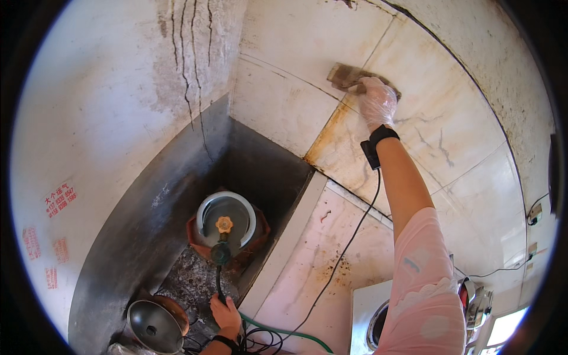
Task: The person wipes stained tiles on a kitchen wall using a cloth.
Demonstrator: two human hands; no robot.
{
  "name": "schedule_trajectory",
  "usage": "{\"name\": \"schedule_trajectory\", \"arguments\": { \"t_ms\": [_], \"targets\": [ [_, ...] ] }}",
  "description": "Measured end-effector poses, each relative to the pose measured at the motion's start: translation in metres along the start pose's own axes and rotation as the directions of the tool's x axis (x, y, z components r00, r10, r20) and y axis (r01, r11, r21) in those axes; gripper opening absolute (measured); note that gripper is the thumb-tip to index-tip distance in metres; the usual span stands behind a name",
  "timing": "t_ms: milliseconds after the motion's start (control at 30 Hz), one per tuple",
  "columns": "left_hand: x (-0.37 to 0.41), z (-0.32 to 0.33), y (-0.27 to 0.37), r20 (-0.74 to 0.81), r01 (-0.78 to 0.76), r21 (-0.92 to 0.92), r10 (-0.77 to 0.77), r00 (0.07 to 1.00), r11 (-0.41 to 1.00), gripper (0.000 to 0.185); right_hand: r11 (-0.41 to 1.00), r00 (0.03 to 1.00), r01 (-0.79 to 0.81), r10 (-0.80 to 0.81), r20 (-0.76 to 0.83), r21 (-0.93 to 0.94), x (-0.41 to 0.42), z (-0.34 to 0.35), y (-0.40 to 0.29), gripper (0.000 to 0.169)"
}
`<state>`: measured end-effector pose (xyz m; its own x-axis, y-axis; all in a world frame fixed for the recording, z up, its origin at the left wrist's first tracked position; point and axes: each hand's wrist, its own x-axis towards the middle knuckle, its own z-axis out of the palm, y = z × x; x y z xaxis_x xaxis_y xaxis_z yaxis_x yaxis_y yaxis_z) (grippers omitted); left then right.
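My right hand [378, 100], in a clear plastic glove, presses a dirty brown cloth [346, 77] flat against the stained white wall tiles [350, 128]. A rust-brown streak runs down the tile joint below it. Low in the view, my bare left hand [225, 314] has its thumb and fingers around a black hose [218, 280]. The hose runs up to a regulator [220, 254] on a gas cylinder [226, 206] with a yellow valve knob [224, 224]. Part of the grip is hidden.
A lidded pan [155, 326] stands on the dirty floor at lower left. Beside the cylinder recess runs a pale counter [306, 275] carrying a gas stove [361, 306]. A black cable [336, 262] hangs from my right wrist. A green hose [284, 330] crosses the bottom.
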<state>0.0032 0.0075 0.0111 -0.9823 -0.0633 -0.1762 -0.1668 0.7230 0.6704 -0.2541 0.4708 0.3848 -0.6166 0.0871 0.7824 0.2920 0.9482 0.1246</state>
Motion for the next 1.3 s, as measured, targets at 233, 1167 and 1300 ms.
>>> {"name": "schedule_trajectory", "arguments": {
  "t_ms": [233, 1167, 1300],
  "targets": [
    [0.002, 0.0, 0.001, 0.014, 0.029, -0.004, -0.029, 0.999, 1.0, 0.055, 0.998, 0.98, -0.05, 0.041, 0.195, 0.041, -0.013, 0.015, -0.008, 0.017],
    [0.001, -0.004, 0.0, 0.038, 0.013, -0.009, -0.013, 0.999, 1.0, 0.049, 0.999, 0.773, -0.034, 0.003, 0.634, 0.037, -0.112, 0.09, -0.035, 0.018],
    [-0.002, -0.008, 0.008, 0.025, 0.041, 0.035, -0.041, 0.999, 0.999, 0.046, 0.988, 0.59, -0.061, -0.081, 0.803, 0.144, -0.134, 0.074, -0.029, 0.021]
  ]
}}
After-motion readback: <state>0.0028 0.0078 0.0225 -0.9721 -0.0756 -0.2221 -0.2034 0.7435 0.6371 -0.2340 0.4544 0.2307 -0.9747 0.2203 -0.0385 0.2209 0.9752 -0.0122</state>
